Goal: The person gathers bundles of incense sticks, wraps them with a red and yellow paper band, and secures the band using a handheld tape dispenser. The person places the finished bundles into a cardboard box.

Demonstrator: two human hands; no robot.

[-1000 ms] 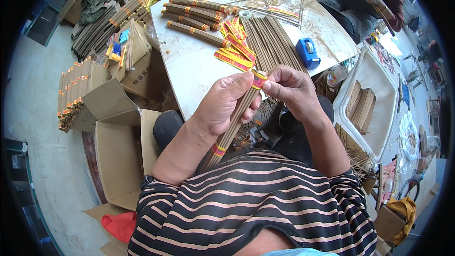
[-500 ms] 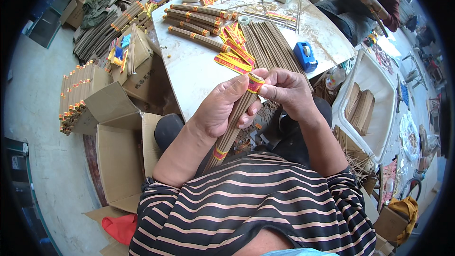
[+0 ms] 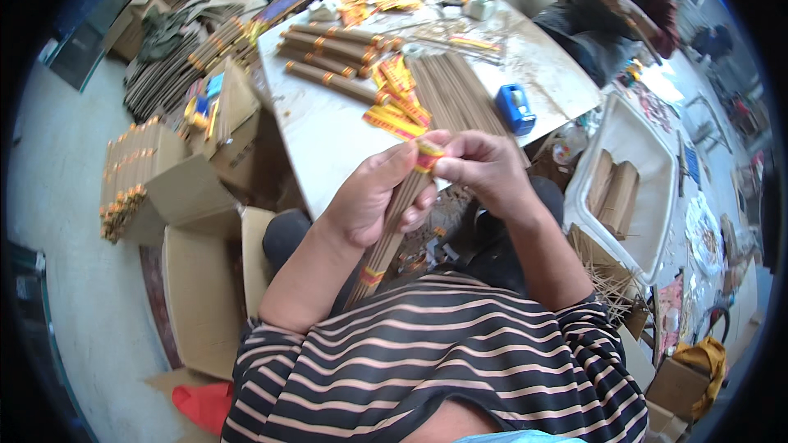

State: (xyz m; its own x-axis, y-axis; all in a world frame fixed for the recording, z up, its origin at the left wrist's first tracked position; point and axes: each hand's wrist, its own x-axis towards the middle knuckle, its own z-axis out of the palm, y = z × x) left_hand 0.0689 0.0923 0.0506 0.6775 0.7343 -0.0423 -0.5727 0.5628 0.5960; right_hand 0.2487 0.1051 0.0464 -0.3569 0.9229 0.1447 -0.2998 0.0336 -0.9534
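A bundle of thin brown incense sticks (image 3: 397, 207) slants across my lap, its upper end toward the table. My left hand (image 3: 365, 197) is closed around it just below that end. With thumb and fingers, my right hand (image 3: 490, 174) pinches the red and yellow paper band (image 3: 427, 156) wrapped round the top. A second band (image 3: 371, 276) circles the bundle's lower part, near my striped shirt. Beyond my hands, loose incense sticks (image 3: 455, 90) lie side by side on the white table (image 3: 308, 143), next to yellow and red paper labels (image 3: 398, 86).
Banded incense bundles (image 3: 324, 82) and a blue tape dispenser (image 3: 515, 108) rest on the table. To the left are an open cardboard box (image 3: 201, 295) and stacked bundles (image 3: 131, 172). A white tub (image 3: 652, 238) holding sticks stands right. Another person (image 3: 603, 12) sits far right.
The whole scene has shifted slightly left in the picture, with some blur. Both hands keep the same hold on the bundle and its upper band.
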